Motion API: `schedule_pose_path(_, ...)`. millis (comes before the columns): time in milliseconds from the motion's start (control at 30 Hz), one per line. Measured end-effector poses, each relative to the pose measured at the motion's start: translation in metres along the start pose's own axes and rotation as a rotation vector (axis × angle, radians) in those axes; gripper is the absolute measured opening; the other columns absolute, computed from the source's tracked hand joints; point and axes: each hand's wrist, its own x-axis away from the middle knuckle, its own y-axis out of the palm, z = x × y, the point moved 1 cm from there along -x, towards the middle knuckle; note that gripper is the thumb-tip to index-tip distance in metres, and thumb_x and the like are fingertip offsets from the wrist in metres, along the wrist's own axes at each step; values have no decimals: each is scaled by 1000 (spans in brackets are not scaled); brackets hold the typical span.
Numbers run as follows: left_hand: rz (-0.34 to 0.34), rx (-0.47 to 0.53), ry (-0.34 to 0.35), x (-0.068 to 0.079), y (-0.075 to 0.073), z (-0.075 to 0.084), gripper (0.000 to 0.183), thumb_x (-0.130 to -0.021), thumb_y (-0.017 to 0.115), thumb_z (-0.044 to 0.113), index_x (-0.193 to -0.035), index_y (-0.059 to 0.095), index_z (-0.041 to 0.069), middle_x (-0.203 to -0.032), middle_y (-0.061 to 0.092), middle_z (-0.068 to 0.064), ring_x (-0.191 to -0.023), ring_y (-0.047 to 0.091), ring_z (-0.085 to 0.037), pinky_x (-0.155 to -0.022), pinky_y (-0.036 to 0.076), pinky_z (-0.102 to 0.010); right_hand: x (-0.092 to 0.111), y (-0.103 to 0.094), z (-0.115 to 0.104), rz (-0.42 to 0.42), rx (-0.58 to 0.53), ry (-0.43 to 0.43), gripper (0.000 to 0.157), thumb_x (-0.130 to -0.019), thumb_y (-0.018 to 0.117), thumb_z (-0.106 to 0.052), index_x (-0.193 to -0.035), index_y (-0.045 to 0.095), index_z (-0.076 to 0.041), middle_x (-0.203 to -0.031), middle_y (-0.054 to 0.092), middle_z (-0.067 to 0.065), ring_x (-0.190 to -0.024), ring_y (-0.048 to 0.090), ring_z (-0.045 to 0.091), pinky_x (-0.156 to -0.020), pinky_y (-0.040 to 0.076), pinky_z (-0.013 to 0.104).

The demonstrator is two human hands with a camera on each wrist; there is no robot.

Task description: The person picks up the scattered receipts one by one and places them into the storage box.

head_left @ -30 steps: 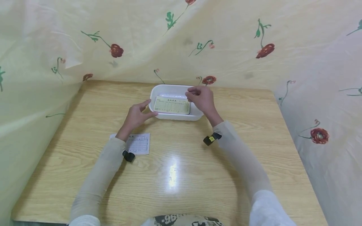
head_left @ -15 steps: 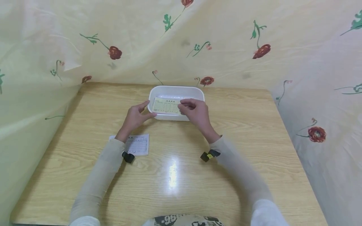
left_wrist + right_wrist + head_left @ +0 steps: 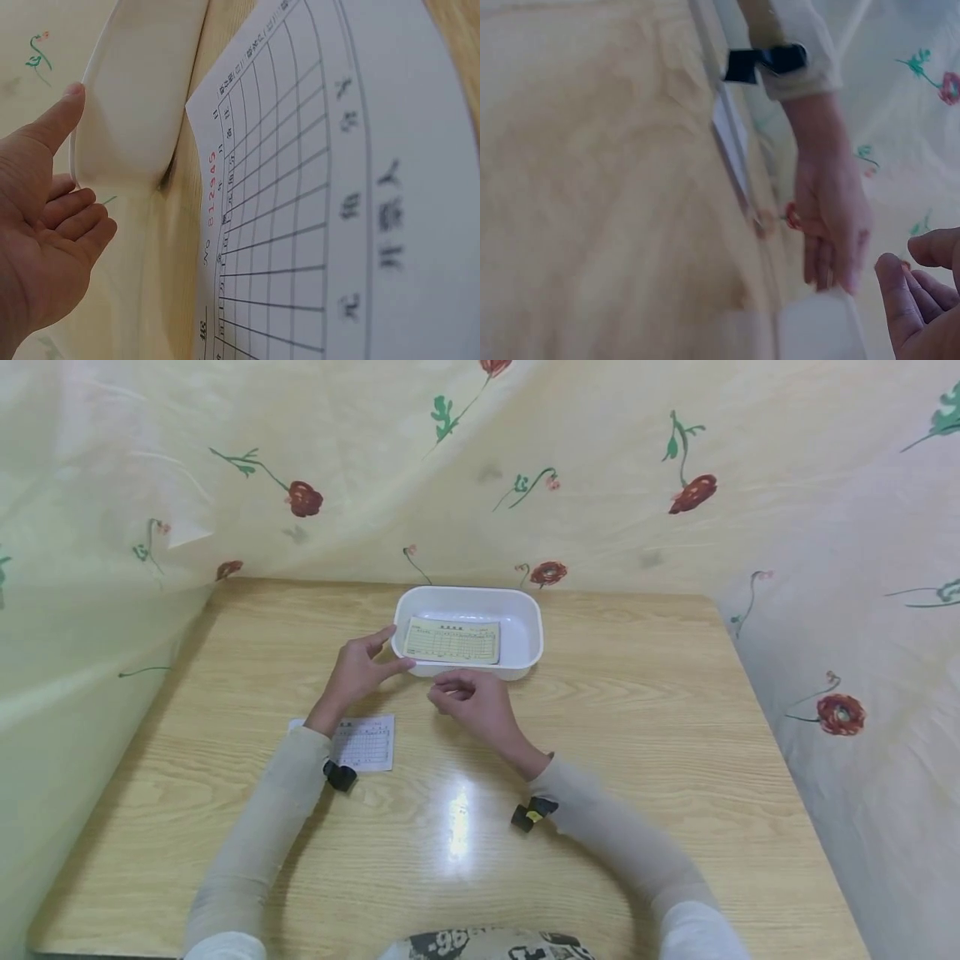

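A white plastic tray (image 3: 521, 639) holds a pale yellow printed receipt slip (image 3: 452, 642) lying flat, apparently on top of others. My left hand (image 3: 360, 668) is at the tray's left end, thumb and forefinger spread and touching its rim; its other fingers bend loosely outside the wall (image 3: 135, 97) in the left wrist view. In front of the tray, over the table, is my right hand (image 3: 480, 708), fingers loosely bent and nothing between them. Under my left wrist lies a white receipt slip (image 3: 367, 743) with a printed grid, a red number showing on it (image 3: 285, 187).
The wooden table (image 3: 600, 710) reaches to a flower-printed curtain (image 3: 360, 460) behind the tray and at both sides. Black straps with small blocks (image 3: 341, 775) sit on both wrists. A bright light reflection (image 3: 459, 818) shows on the tabletop.
My right hand has moved from the tray's right side, across the yellow slip, and out over the front rim toward me. My left hand stays at the tray's left end.
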Motion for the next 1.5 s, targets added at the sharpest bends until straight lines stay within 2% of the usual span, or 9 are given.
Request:
schedule_pose_path(233, 4, -3, -3, 0, 0, 1, 85, -85, 83, 45, -153, 46, 10, -161, 39, -4, -148, 39, -32, -120, 38, -47, 5, 24, 11, -105, 15, 63, 31, -90, 79, -14, -116, 73, 3, -104, 78, 9, -83, 76, 16, -72, 63, 26)
schedule_pose_path(567, 7, 0, 10, 1, -1, -1, 85, -85, 83, 43, -152, 45, 7, -160, 40, -5, -147, 40, -32, -120, 39, -45, 3, 46, 19, -160, 55, 128, 33, -90, 79, -16, -119, 73, 0, -106, 78, 7, -91, 76, 15, -81, 62, 24)
schedule_pose_path(867, -5, 22, 34, 1, -1, 0, 84, -86, 83, 40, -152, 45, 6, -161, 40, -6, -148, 39, -31, -121, 37, -45, -4, 58, 23, -185, 123, 134, 33, -88, 81, -13, -118, 73, -3, -110, 77, 7, -97, 75, 18, -86, 61, 24)
schedule_pose_path(1100, 2, 21, 30, 1, -1, 0, 84, -85, 84, 41, -152, 46, 6, -160, 41, -6, -147, 40, -31, -121, 37, -44, -7, 62, 23, -194, 146, 155, 38, -87, 83, -15, -121, 71, -5, -114, 76, 5, -106, 72, 17, -95, 58, 29)
schedule_pose_path(1500, -4, 9, 17, -1, -2, -2, 84, -86, 83, 40, -152, 45, 7, -161, 40, -6, -147, 39, -32, -121, 37, -45, -11, 67, 25, -209, 148, 192, 36, -86, 83, -15, -119, 72, -7, -107, 77, 1, -101, 72, 13, -96, 56, 30)
